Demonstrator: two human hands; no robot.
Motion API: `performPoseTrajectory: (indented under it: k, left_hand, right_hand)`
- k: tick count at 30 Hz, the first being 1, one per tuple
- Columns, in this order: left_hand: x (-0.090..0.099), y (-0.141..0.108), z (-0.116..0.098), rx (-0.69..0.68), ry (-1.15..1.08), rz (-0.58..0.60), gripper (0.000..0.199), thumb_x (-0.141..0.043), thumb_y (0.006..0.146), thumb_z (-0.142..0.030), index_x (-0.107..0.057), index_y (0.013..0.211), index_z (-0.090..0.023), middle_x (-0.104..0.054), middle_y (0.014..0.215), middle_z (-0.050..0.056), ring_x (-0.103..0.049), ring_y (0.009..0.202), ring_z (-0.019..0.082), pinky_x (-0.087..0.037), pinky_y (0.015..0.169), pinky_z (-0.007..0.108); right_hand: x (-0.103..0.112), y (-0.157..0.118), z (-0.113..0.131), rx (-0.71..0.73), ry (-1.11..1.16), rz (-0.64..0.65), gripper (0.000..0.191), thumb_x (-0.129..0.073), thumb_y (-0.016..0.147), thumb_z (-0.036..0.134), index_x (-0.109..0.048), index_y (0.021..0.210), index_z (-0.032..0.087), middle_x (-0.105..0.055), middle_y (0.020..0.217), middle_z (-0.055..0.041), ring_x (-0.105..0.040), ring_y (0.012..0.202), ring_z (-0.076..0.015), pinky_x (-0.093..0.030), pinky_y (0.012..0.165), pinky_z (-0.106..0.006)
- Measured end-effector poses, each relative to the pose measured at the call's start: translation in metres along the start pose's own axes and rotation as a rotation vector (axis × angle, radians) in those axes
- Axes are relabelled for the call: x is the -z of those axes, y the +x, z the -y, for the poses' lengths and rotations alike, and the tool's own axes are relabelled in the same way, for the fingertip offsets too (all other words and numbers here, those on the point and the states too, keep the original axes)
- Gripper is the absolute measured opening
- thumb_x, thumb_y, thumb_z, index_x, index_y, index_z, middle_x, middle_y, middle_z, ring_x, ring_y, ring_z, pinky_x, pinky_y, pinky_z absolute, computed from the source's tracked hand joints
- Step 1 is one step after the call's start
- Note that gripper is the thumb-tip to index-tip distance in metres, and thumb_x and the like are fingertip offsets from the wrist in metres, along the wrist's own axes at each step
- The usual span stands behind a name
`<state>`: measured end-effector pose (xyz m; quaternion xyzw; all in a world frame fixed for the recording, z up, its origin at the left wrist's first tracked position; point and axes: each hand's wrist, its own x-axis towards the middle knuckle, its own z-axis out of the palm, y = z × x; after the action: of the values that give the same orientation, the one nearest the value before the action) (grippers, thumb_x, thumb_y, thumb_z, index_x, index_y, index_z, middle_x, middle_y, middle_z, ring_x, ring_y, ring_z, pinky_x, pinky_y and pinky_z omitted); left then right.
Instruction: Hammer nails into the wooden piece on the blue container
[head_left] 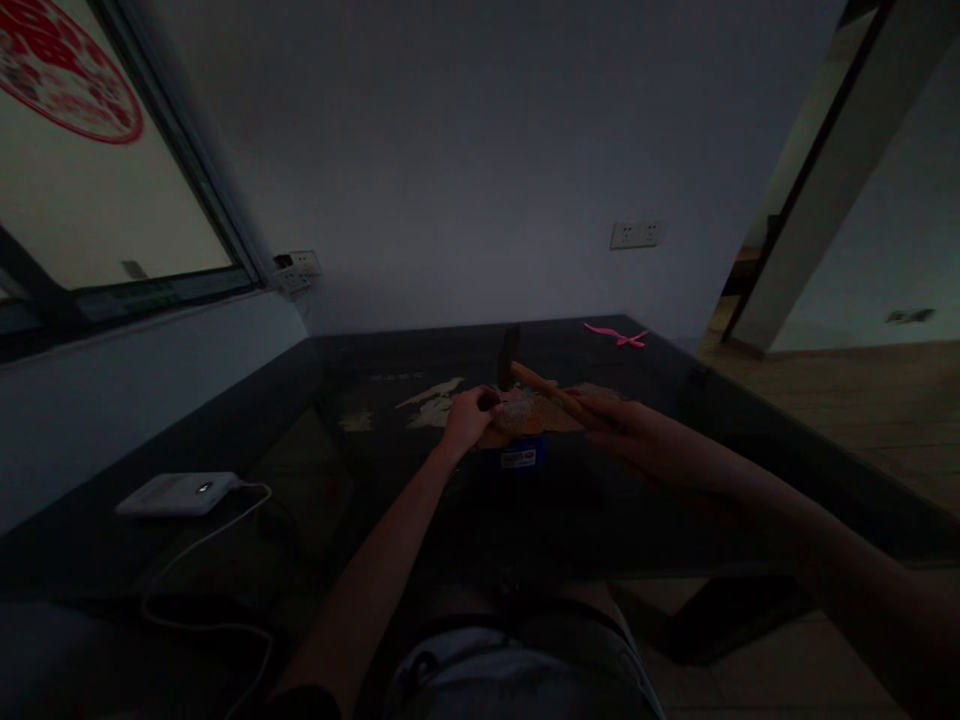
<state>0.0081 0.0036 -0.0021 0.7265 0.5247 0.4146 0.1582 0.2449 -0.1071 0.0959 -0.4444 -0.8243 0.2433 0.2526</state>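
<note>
The person at the table [637, 525] has a hammer [556, 394] in the right hand [626, 425]. From where I stand those fingers look closed round the wooden handle, which slants away from the right edge towards the middle. The dark head stands beyond the left hand [465, 416], just beside its fingertips; whether it touches anything I can't make out in this gloom.

The left hand is half curled, thumb and forefinger nearly meeting over the brown stuff [525, 412] about midway between the table's side edges. I can't tell if there is anything pinched between them. A blue box [537, 454] sits just on the near-edge side of that.

I'd call this steadying and lining up for a tap. The next move, to my mind, calls for a short, square blow, with the left fingertips kept clear of the head.

Towards the far right corner lie pink strips [631, 341]; near the left edge rests a white power bank [176, 494], its cable [202, 541] trailing to the near edge.
</note>
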Motion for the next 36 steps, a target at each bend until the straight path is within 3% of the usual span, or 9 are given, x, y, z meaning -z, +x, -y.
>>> performPoseTrajectory:
  k: [3, 7, 12, 19, 26, 32, 36]
  left_hand:
    - [-0.001, 0.000, 0.001, -0.012, 0.016, -0.002, 0.008, -0.065, 0.073, -0.016, -0.065, 0.081, -0.016, -0.069, 0.080, 0.004, -0.065, 0.076, 0.017, -0.050, 0.072, 0.028]
    - [-0.002, 0.002, 0.005, -0.022, -0.022, 0.012, 0.010, -0.063, 0.072, -0.012, -0.065, 0.081, -0.016, -0.070, 0.083, 0.005, -0.066, 0.078, 0.016, -0.051, 0.073, 0.027]
    - [-0.001, 0.004, 0.006, -0.032, -0.054, 0.020, 0.007, -0.063, 0.071, -0.012, -0.065, 0.077, -0.016, -0.069, 0.079, 0.004, -0.066, 0.077, 0.016, -0.051, 0.072, 0.027]
    - [0.008, 0.001, -0.006, -0.041, -0.015, 0.025, 0.007, -0.064, 0.071, -0.013, -0.065, 0.078, -0.015, -0.069, 0.079, 0.005, -0.065, 0.077, 0.017, -0.050, 0.072, 0.027]
    - [0.012, 0.000, 0.007, -0.070, -0.026, -0.032, 0.014, -0.062, 0.071, -0.013, -0.066, 0.084, -0.016, -0.070, 0.085, 0.005, -0.065, 0.081, 0.017, -0.050, 0.076, 0.028]
    - [0.011, -0.005, 0.006, 0.010, -0.053, -0.053, 0.008, -0.063, 0.075, -0.018, -0.068, 0.080, -0.015, -0.071, 0.082, 0.006, -0.066, 0.077, 0.017, -0.051, 0.074, 0.028]
    - [0.008, -0.007, 0.003, 0.031, -0.055, -0.069, 0.010, -0.065, 0.075, -0.021, -0.067, 0.081, -0.014, -0.071, 0.081, 0.006, -0.066, 0.075, 0.017, -0.050, 0.070, 0.028]
  right_hand:
    - [-0.002, 0.000, 0.000, -0.062, 0.036, 0.038, 0.045, -0.048, 0.079, 0.020, -0.055, 0.123, 0.019, -0.062, 0.074, -0.0018, -0.049, 0.046, -0.0109, -0.042, 0.043, -0.022]
    - [-0.013, 0.003, -0.017, -0.149, 0.039, 0.140, 0.043, -0.047, 0.080, 0.022, -0.056, 0.122, 0.016, -0.059, 0.062, 0.0009, -0.044, 0.038, -0.0102, -0.038, 0.039, -0.022]
    - [-0.015, 0.004, -0.032, -0.071, 0.030, 0.120, 0.041, -0.050, 0.078, 0.022, -0.060, 0.117, 0.018, -0.063, 0.069, -0.0007, -0.052, 0.048, -0.0133, -0.042, 0.046, -0.024]
    - [-0.002, -0.001, -0.005, -0.067, 0.085, 0.007, 0.043, -0.048, 0.080, 0.021, -0.056, 0.122, 0.020, -0.052, 0.057, 0.0034, -0.042, 0.038, -0.0088, -0.036, 0.037, -0.020]
    - [-0.001, -0.001, 0.008, -0.085, 0.107, 0.030, 0.040, -0.046, 0.082, 0.020, -0.054, 0.121, 0.015, -0.045, 0.052, 0.0062, -0.038, 0.035, -0.0072, -0.031, 0.032, -0.018]
    - [-0.008, 0.003, 0.000, -0.014, 0.070, -0.001, 0.038, -0.047, 0.082, 0.023, -0.055, 0.118, 0.014, -0.054, 0.070, 0.0000, -0.044, 0.044, -0.0079, -0.035, 0.037, -0.019]
    - [-0.016, 0.007, -0.010, -0.010, 0.056, 0.042, 0.038, -0.047, 0.081, 0.020, -0.056, 0.117, 0.015, -0.055, 0.068, 0.0000, -0.045, 0.045, -0.0091, -0.035, 0.039, -0.019]
